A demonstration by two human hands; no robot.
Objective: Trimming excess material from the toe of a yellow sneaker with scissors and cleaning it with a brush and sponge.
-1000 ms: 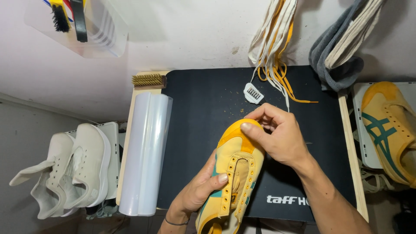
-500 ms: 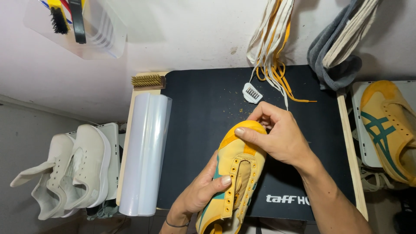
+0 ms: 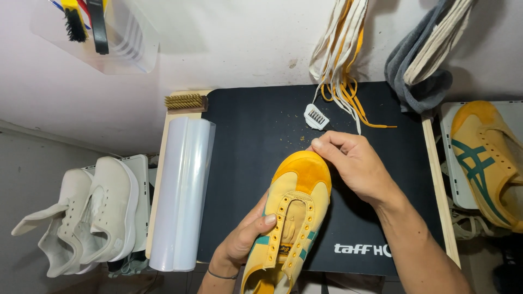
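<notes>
A yellow lace-less sneaker (image 3: 294,207) with green stripes lies toe-away over a black mat (image 3: 256,141). My left hand (image 3: 242,239) grips its left side near the eyelets, thumb on top. My right hand (image 3: 354,163) rests at the orange suede toe, fingers curled against its right edge; whether a small tool is in them I cannot tell. A small white brush (image 3: 316,116) lies on the mat just beyond the toe.
A white roll (image 3: 182,190) lies along the mat's left edge, with a brass-bristle brush (image 3: 185,102) above it. White sneakers (image 3: 92,212) sit at left, a matching yellow sneaker (image 3: 485,158) at right. Laces (image 3: 340,60) and grey cloths (image 3: 425,60) hang behind.
My right hand has slid a little along the toe's right side; the sneaker shifted slightly. My left hand keeps its grip.
</notes>
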